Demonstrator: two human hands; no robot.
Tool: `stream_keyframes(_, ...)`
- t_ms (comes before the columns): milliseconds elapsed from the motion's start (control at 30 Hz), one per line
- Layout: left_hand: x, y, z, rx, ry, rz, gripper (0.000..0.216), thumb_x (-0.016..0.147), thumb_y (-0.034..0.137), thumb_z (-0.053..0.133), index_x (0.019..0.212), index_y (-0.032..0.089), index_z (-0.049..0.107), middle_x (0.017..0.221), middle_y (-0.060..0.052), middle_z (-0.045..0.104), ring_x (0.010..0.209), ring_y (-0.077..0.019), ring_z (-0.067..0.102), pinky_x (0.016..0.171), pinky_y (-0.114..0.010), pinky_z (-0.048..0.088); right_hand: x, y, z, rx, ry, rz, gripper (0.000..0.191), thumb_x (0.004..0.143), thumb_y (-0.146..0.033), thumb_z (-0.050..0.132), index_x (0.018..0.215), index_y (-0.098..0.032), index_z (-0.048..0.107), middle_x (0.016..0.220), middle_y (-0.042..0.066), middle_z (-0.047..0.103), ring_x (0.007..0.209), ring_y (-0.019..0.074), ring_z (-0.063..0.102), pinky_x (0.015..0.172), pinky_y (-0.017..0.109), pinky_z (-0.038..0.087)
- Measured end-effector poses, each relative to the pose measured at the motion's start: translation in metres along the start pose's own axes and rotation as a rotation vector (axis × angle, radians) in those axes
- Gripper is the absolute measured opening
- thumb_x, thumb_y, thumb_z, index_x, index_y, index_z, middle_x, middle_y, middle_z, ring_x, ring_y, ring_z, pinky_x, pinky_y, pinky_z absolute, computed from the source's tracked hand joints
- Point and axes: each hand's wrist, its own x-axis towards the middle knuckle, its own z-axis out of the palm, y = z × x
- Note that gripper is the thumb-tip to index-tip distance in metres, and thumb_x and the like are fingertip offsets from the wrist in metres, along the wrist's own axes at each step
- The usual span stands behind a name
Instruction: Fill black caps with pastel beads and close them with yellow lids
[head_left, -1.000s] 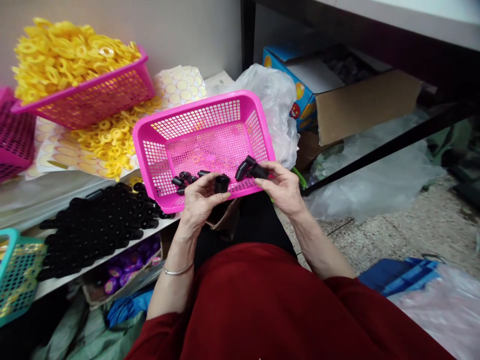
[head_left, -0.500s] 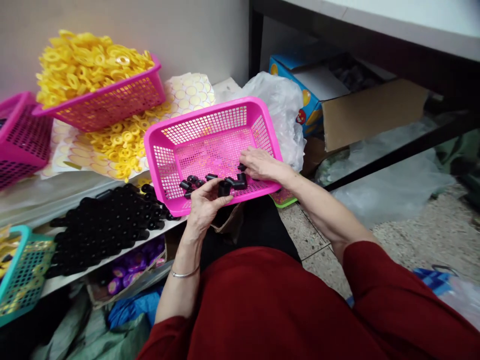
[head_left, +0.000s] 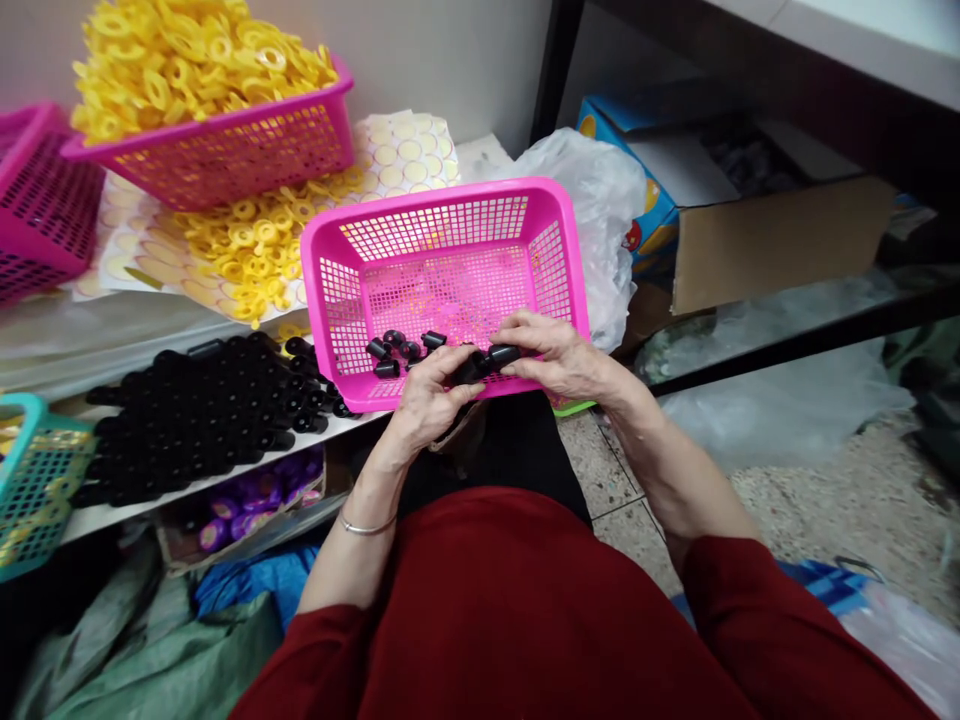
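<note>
The right hand [head_left: 559, 355] now brings a pinched black cylinder [head_left: 504, 356] to the dark piece [head_left: 468, 369] (partly hidden) gripped by the left hand [head_left: 435, 398], apparently pairing them.

Up and to the left of my fingers [head_left: 525, 325], I see a full pink basket [head_left: 232, 150] with a big heap of yellow rings [head_left: 187, 60]. Loose yellow ones [head_left: 259, 245] lie by it on papers with circles [head_left: 409, 155]. Far left is a teal basket [head_left: 52, 490]. Down left, shiny purple things [head_left: 259, 490] fill a box [head_left: 266, 535]. Up right, past a cloudy plastic bag [head_left: 600, 195], a blue box [head_left: 656, 225] sits open under a white table [head_left: 885, 40].
</note>
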Motion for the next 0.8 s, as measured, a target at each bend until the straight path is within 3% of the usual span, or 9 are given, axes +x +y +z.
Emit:
stream_keyframes(333, -0.001, 0.005, -0.002, 0.132, -0.109, 0.072, 0.037, 0.065, 0.021, 0.077, 0.102, 0.024, 0.074, 0.083, -0.001, 0.066, 0.079, -0.0167, 0.057, 0.079, -0.031, 0.048, -0.002, -0.014, 0.000, -0.185, -0.109, -0.055, 0.022, 0.091, -0.026, 0.050, 0.104, -0.017, 0.065, 0.090, 0.006, 0.057, 0.080, 0.0152, 0.055, 0.073, 0.030, 0.048)
stream_keyframes(467, -0.004, 0.005, 0.004, 0.088, -0.100, 0.090, 0.035, 0.067, 0.027, 0.078, 0.101, 0.021, 0.073, 0.085, -0.002, 0.067, 0.080, -0.0171, 0.058, 0.078, -0.031, 0.048, -0.003, -0.012, 0.010, -0.176, -0.032, -0.058, 0.021, 0.087, -0.026, 0.056, 0.104, -0.018, 0.065, 0.092, 0.006, 0.065, 0.082, 0.0173, 0.061, 0.077, 0.032, 0.051)
stream_keyframes(633, -0.013, 0.005, 0.006, 0.094, 0.044, 0.141, 0.036, 0.068, 0.028, 0.077, 0.101, 0.018, 0.071, 0.092, -0.005, 0.069, 0.084, -0.0187, 0.061, 0.080, -0.032, 0.049, -0.008, -0.015, 0.038, -0.173, 0.230, -0.024, 0.020, 0.089, -0.033, 0.055, 0.098, -0.023, 0.070, 0.098, 0.008, 0.071, 0.093, 0.0239, 0.066, 0.086, 0.042, 0.055)
stream_keyframes(700, -0.021, 0.004, 0.004, 0.140, 0.134, 0.186, 0.031, 0.069, 0.029, 0.076, 0.097, 0.019, 0.072, 0.090, -0.005, 0.069, 0.085, -0.0187, 0.062, 0.081, -0.032, 0.050, -0.010, -0.023, 0.048, -0.151, 0.220, -0.086, 0.025, 0.087, -0.035, 0.059, 0.106, -0.022, 0.069, 0.109, 0.011, 0.069, 0.103, 0.0271, 0.064, 0.089, 0.046, 0.054)
stream_keyframes(800, -0.042, 0.004, -0.004, 0.204, 0.219, 0.258, 0.026, 0.071, 0.029, 0.075, 0.094, 0.020, 0.071, 0.086, -0.004, 0.068, 0.084, -0.0178, 0.062, 0.080, -0.032, 0.050, -0.011, -0.035, 0.057, -0.134, 0.066, -0.233, 0.039, 0.083, -0.038, 0.065, 0.119, -0.022, 0.063, 0.119, 0.014, 0.066, 0.110, 0.0295, 0.061, 0.091, 0.049, 0.054)
